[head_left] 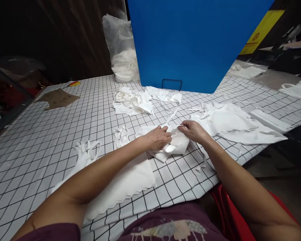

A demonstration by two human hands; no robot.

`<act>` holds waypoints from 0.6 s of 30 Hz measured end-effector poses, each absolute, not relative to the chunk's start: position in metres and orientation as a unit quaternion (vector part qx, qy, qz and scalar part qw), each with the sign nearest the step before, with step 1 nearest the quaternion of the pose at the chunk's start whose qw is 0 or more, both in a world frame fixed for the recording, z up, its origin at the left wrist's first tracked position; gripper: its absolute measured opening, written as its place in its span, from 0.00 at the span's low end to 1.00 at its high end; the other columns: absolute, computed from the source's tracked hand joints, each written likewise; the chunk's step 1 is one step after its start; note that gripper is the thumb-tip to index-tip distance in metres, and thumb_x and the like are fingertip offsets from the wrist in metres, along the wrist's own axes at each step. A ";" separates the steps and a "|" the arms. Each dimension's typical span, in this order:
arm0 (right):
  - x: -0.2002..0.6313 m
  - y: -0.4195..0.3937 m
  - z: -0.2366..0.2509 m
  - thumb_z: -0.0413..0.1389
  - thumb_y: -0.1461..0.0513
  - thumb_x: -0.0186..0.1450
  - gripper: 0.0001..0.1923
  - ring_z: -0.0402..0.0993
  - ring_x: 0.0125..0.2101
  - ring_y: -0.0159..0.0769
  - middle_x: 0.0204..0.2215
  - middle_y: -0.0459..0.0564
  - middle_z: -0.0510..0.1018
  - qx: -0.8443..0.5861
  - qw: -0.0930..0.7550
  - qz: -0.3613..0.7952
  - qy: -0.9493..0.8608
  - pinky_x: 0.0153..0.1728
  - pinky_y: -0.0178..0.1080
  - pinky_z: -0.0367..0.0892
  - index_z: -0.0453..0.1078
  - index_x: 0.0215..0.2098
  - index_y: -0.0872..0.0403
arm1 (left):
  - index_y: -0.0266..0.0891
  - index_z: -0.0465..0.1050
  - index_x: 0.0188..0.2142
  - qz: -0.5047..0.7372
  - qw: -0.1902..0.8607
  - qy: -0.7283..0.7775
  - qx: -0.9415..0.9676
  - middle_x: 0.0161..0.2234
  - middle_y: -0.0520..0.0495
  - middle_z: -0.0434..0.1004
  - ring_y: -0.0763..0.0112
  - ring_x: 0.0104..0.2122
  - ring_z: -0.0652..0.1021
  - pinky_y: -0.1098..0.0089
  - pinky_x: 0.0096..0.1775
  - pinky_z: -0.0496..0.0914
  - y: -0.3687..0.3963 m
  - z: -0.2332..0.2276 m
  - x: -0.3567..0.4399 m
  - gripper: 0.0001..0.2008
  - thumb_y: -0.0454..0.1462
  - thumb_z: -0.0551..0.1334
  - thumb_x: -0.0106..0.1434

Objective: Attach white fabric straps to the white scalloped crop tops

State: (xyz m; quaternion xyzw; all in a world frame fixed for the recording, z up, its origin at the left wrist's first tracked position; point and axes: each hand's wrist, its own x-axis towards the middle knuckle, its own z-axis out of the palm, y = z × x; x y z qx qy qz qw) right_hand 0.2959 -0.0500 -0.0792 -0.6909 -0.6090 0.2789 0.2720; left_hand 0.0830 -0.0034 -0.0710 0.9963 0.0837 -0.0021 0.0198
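My left hand (157,137) and my right hand (194,130) both pinch a small folded piece of white cloth (177,144) lying on the black-gridded white table (40,134). A thin white strap (172,112) runs from that piece towards the back. Under my left forearm lies a larger white cloth with a scalloped edge (130,180). A pile of flat white pieces (230,120) sits just right of my right hand.
A heap of crumpled white cloth (131,100) lies behind my hands, loose strap bundles (86,150) to the left. A blue panel (190,43) stands at the back, with a clear bag of white goods (121,50) and a brown cardboard cut-out (57,98). The table edge runs diagonally on the right.
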 end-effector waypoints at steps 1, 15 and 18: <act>0.300 -0.050 -0.076 0.54 0.52 0.62 0.14 0.62 0.23 0.31 0.22 0.45 0.70 -0.697 0.278 0.279 -0.599 0.22 0.34 0.55 0.70 0.29 0.55 | 0.38 0.70 0.30 -0.009 0.016 0.091 0.996 0.32 0.44 0.76 0.59 0.39 0.68 0.62 0.39 0.60 0.001 -0.068 0.081 0.05 0.31 0.60 0.62; 0.367 -0.050 0.011 0.56 0.66 0.63 0.03 0.63 0.21 0.28 0.20 0.46 0.68 -0.759 0.395 0.234 -0.462 0.23 0.34 0.58 0.70 0.30 0.56 | 0.43 0.78 0.32 0.017 0.436 0.165 0.884 0.34 0.47 0.75 0.67 0.34 0.72 0.68 0.41 0.68 -0.006 0.021 -0.012 0.11 0.44 0.61 0.66; 0.368 -0.052 0.028 0.58 0.65 0.63 0.03 0.62 0.21 0.26 0.21 0.47 0.69 -0.755 0.381 0.223 -0.484 0.23 0.34 0.57 0.71 0.31 0.57 | 0.43 0.77 0.28 -0.013 0.412 0.193 0.891 0.31 0.48 0.74 0.66 0.32 0.72 0.69 0.38 0.66 -0.010 0.016 -0.016 0.13 0.46 0.63 0.64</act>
